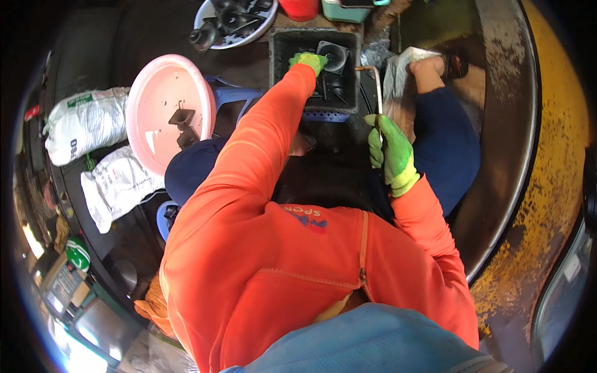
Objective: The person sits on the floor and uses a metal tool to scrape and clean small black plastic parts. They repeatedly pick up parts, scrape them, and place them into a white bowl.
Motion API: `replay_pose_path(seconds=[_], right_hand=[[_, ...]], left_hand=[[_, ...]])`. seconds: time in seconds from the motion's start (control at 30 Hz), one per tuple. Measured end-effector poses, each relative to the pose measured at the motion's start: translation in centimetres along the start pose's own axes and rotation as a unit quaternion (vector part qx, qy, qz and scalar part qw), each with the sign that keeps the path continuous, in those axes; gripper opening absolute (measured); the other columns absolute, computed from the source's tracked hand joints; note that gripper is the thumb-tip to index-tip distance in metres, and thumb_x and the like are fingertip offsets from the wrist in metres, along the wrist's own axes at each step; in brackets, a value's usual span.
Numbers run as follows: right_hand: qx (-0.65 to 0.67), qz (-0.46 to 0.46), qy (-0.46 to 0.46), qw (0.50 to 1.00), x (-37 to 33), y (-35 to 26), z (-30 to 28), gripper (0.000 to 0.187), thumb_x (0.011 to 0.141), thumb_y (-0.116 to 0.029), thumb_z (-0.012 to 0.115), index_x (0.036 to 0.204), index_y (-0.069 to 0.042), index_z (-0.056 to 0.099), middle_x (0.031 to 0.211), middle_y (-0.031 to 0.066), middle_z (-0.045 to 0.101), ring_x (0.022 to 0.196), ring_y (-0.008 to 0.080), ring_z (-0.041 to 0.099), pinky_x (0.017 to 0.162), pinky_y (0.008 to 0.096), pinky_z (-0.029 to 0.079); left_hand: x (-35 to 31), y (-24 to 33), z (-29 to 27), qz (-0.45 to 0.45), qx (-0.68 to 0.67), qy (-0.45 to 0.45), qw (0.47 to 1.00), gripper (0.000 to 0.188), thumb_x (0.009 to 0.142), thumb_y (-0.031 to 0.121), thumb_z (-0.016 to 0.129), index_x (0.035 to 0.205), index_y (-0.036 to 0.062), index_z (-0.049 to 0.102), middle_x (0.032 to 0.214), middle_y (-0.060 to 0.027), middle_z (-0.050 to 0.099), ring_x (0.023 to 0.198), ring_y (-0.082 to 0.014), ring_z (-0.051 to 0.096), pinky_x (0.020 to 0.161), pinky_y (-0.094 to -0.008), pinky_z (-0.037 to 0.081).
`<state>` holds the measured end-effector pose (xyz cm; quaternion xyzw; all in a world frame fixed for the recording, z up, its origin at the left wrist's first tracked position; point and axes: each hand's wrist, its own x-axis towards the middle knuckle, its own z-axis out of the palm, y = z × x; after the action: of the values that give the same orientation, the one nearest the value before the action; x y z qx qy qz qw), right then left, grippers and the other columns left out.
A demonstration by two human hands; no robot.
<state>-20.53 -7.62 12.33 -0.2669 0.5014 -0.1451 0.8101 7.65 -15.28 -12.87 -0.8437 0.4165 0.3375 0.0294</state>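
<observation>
My left hand [308, 61], in a yellow-green glove, reaches into a black rectangular crate [278, 43]. Its fingers close on the edge of a dark square part with a round grey face [336, 58], which lies tilted there; some fingertips are hidden. Around my right hand's [393, 152] closed, gloved fingers runs a thin metal rod [378, 90], its top bent over toward the crate. That bent end stands just right of the crate's wall. Other dark pieces lie at the crate's bottom, too shadowed to name.
A pink basin [140, 118] holds dark funnel-like parts [181, 117]. White sacks [87, 124] lie to its left. Beyond are a white basin [264, 28] of black parts, a red container [300, 9] and a green one [343, 12]. A yellow, rusty metal edge [535, 248] curves along the right.
</observation>
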Motion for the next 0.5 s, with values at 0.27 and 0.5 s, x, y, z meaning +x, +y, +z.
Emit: replay_pose_path(seconds=[0.27, 0.5], right_hand=[[-0.010, 0.013, 0.013, 1.000, 0.1, 0.5, 0.2, 0.037, 0.102, -0.035, 0.044, 0.114, -0.003, 0.056, 0.061, -0.0038, 0.042, 0.042, 0.0078, 0.034, 0.037, 0.0230, 0.030], [-0.010, 0.010, 0.029, 0.999, -1.0, 0.6, 0.0, 0.037, 0.102, -0.034, 0.044, 0.114, -0.002, 0.058, 0.061, -0.0042, 0.042, 0.043, 0.0064, 0.034, 0.037, 0.0213, 0.025]], left_hand=[[-4.5, -1.6, -4.0, 0.113, -0.232, 0.245, 0.935, 0.051, 0.077, 0.040, 0.067, 0.109, 0.0001, 0.067, 0.110, -0.0225, 0.065, 0.106, -0.0389, 0.060, 0.094, -0.0447, 0.045], [-5.0, -14.5, -16.5, -0.141, -0.089, 0.566, 0.808, 0.082, 0.071, 0.043, 0.070, 0.136, 0.0022, 0.041, 0.124, -0.0198, 0.052, 0.111, -0.0406, 0.051, 0.096, -0.0503, 0.044]])
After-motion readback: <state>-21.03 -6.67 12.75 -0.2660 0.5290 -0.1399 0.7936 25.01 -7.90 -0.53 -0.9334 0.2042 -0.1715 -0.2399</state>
